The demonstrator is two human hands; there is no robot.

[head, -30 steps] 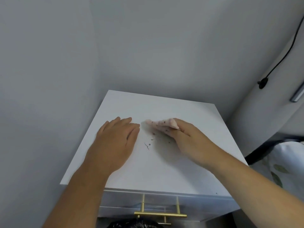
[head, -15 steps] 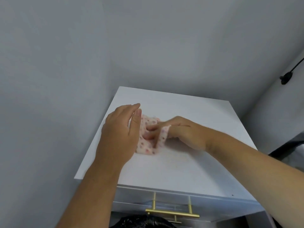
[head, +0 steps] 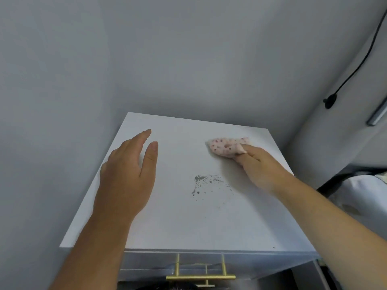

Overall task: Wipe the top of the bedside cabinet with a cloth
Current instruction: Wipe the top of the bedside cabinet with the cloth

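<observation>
The white bedside cabinet (head: 178, 222) stands in a corner between grey walls. My right hand (head: 259, 166) presses a small pink cloth with red dots (head: 225, 146) onto the top near the back right. My left hand (head: 127, 174) lies over the left side of the top, fingers straight and slightly apart, holding nothing. A patch of grey crumbs and dust (head: 206, 183) sits in the middle of the top, in front of the cloth and between my hands.
A gold bar handle (head: 201, 276) is on the drawer front below the top. Grey walls close in at the back and left. A black cable with a plug (head: 330, 100) hangs on the right wall. Bedding (head: 360, 191) lies at the right.
My right hand has slid the cloth from beside my left hand to the back right of the top. A patch of crumbs now shows in the middle. My left hand stayed at the left.
</observation>
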